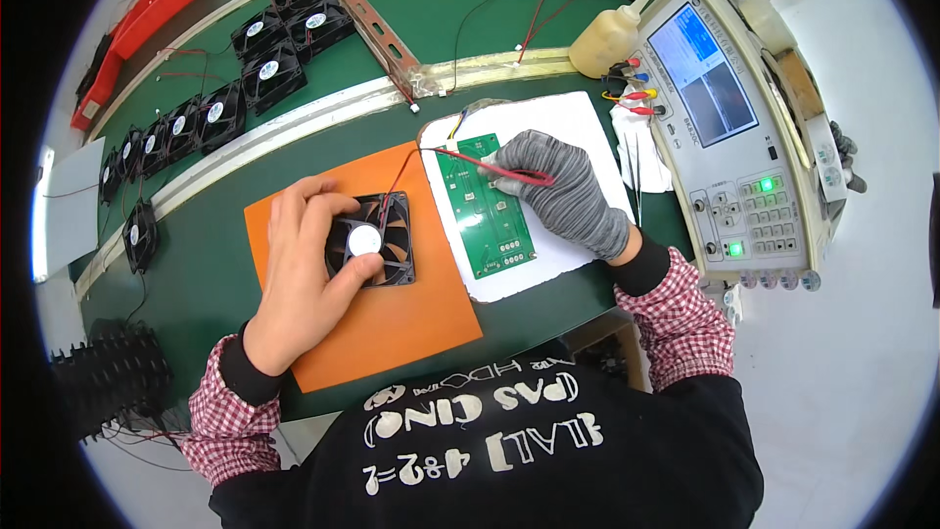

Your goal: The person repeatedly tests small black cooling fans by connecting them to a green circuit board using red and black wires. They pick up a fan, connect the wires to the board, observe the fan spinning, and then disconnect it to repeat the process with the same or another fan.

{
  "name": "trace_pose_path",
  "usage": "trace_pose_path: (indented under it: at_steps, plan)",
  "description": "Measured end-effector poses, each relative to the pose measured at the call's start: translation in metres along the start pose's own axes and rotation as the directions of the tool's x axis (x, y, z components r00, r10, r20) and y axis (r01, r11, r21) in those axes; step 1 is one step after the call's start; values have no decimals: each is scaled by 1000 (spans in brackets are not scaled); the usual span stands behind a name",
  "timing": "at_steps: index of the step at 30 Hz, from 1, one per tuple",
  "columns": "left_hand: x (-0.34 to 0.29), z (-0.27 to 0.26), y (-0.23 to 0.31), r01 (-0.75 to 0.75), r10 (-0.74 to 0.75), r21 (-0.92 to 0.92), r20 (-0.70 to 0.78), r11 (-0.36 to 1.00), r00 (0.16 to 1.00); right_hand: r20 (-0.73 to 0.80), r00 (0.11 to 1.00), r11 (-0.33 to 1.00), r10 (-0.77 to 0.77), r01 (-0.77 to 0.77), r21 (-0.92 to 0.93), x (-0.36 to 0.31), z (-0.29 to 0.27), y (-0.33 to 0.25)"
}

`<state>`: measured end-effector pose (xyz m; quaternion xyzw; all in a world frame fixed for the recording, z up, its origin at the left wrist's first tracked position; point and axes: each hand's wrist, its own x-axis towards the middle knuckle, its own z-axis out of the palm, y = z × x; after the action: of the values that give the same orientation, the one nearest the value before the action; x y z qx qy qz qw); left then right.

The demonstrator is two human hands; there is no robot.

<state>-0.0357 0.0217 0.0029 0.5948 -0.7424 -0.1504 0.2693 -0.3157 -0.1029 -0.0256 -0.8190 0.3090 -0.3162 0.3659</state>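
A square black cooling fan (397, 235) with a white round label lies on an orange mat (411, 333). My bare left hand (308, 255) grips it, fingers at its far-left side and thumb on its near part by the hub. The fan's red and black wires (470, 159) run up and across to my right hand (560, 186), which wears a grey striped glove. Its fingers are pinched on the wire end over a green circuit board (480, 220). My fingertips hide the wire's tip. The board lies on a white pad (534, 279), with several small parts on its face.
Several more black fans (269, 73) stand behind a pale rail at the left, near a red bin (162, 10). A perforated metal bar (364, 20) crosses the back. To the right are a squeeze bottle (605, 42), tweezers (634, 162) on white cloth and a test instrument (734, 127).
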Motion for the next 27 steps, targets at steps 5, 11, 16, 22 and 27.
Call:
trace_pose_path:
  at_steps: [5,11,16,22,27]
  plan:
    - [5,-4,7,-178,172,61,88,982,981,-13,944,920,-331,319,-230,-1,3,7]
    - [7,4,5,-177,161,130,124,976,979,76,954,883,-289,296,-363,-1,2,2]
    - [8,4,5,-194,180,139,109,971,978,190,943,811,-272,331,-482,6,6,-11]
    - [6,-8,13,-321,358,290,-82,902,930,183,971,922,-154,207,-326,12,0,-4]
    - [-43,-43,36,-518,635,369,-403,771,659,102,977,967,-187,202,-158,8,1,10]
